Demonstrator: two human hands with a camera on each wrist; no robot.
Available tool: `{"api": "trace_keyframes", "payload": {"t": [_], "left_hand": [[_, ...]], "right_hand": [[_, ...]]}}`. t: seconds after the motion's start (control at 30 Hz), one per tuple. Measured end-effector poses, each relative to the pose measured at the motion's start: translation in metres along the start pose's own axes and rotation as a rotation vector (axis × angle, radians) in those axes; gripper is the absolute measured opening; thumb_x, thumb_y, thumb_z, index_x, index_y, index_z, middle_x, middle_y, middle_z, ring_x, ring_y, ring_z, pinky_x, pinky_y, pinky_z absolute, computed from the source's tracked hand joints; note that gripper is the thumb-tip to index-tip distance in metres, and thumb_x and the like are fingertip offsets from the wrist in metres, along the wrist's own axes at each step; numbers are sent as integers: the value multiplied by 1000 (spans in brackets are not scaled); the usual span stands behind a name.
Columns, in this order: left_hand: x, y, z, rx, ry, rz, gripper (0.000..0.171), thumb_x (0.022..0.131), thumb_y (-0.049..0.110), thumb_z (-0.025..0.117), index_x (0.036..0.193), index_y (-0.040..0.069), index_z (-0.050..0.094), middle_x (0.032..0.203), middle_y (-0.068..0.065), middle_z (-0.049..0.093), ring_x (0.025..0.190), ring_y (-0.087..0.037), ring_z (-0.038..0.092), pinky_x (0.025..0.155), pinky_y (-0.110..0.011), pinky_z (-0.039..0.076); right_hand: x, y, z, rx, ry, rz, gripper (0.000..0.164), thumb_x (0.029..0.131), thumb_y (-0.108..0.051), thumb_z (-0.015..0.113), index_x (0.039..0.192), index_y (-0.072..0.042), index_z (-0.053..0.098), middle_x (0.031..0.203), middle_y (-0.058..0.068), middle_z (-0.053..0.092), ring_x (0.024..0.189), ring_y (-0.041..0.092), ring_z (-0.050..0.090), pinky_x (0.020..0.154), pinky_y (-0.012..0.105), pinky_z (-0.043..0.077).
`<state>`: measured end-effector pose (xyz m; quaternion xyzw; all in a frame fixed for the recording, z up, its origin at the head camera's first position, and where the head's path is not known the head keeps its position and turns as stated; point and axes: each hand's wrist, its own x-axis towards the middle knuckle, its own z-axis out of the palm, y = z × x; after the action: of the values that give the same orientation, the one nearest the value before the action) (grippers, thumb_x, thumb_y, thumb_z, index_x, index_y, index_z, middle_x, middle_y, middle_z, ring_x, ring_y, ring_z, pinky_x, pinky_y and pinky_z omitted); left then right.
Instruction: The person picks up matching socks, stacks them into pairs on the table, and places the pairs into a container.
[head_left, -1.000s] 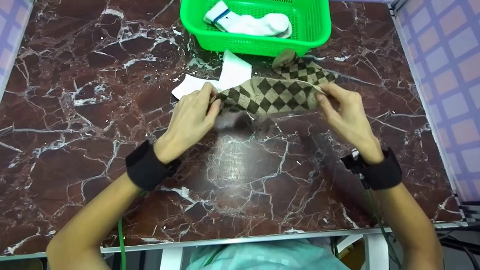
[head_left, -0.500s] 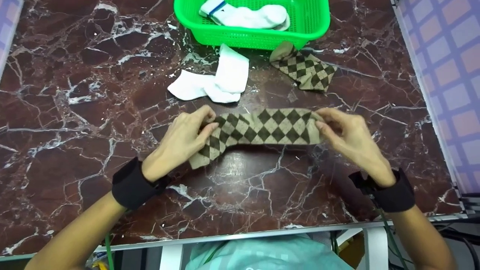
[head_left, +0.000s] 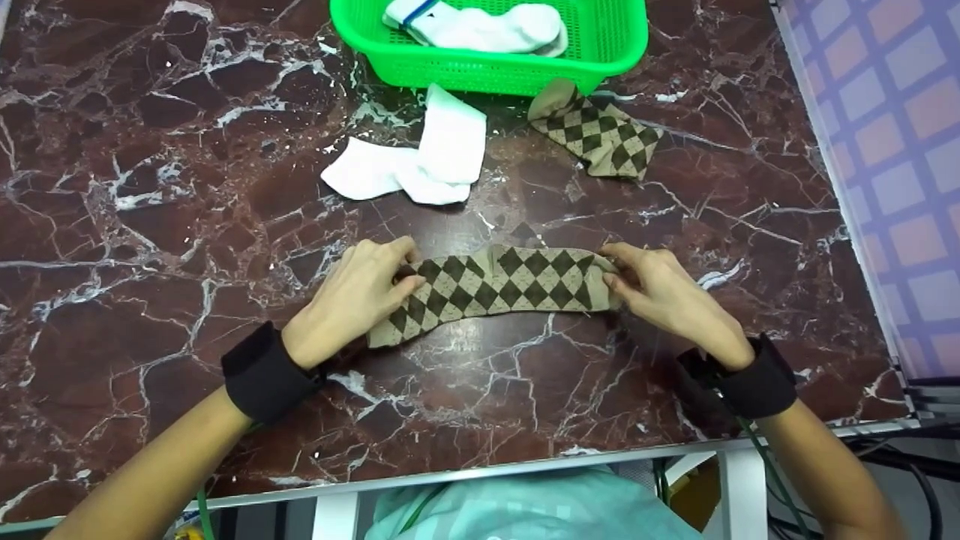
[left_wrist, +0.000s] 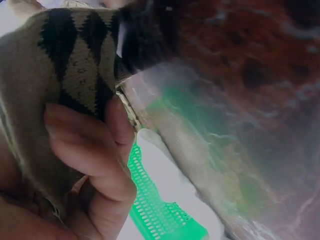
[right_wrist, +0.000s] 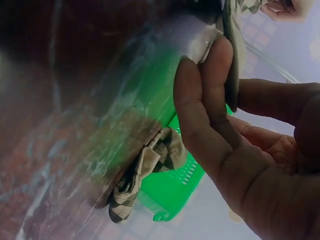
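Across a glossy reddish-brown marbled desk [head_left: 480,390], both forearms [head_left: 161,457] are angled inward from the near edge. A tan-and-brown diamond-patterned knit sock [head_left: 517,281] is stretched sideways, its left part pinched by the fingers of the left hand [head_left: 352,296], its right end by those of the right hand [head_left: 664,292]. Beyond, a folded white fabric sock [head_left: 454,146] and a second diamond-patterned sock [head_left: 596,131] are laid before a green perforated plastic basket [head_left: 480,71].

Held checked sock [head_left: 517,281] & white sock [head_left: 454,142]: matt knit cloth. Basket [head_left: 480,73]: glossy plastic. Tbl [head_left: 450,405]: smooth, v shiny, marble-look.
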<state>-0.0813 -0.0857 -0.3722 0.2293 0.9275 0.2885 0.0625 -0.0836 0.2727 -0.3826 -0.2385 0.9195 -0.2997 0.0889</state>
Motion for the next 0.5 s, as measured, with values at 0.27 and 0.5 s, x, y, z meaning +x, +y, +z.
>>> {"api": "trace_keyframes", "payload": {"t": [0.27, 0.5], "left_hand": [[-9, -9, 4, 44, 22, -12, 23, 76, 13, 70, 92, 0, 58, 66, -6, 56, 50, -15, 44, 42, -26, 38], [-14, -15, 4, 120, 82, -11, 18, 79, 15, 66, 87, 3, 55, 68, -6, 56, 50, -17, 46, 40, -27, 38]], "right_hand": [[-3, 5, 7, -88, -56, -30, 45, 78, 1, 61, 121, 1, 48, 73, 6, 62, 49, 8, 51, 45, 23, 44], [-7, 8, 5, -69, -52, -56, 46, 82, -11, 64, 124, -2, 46, 70, 1, 62, 46, 6, 49, 43, 23, 42]]}}
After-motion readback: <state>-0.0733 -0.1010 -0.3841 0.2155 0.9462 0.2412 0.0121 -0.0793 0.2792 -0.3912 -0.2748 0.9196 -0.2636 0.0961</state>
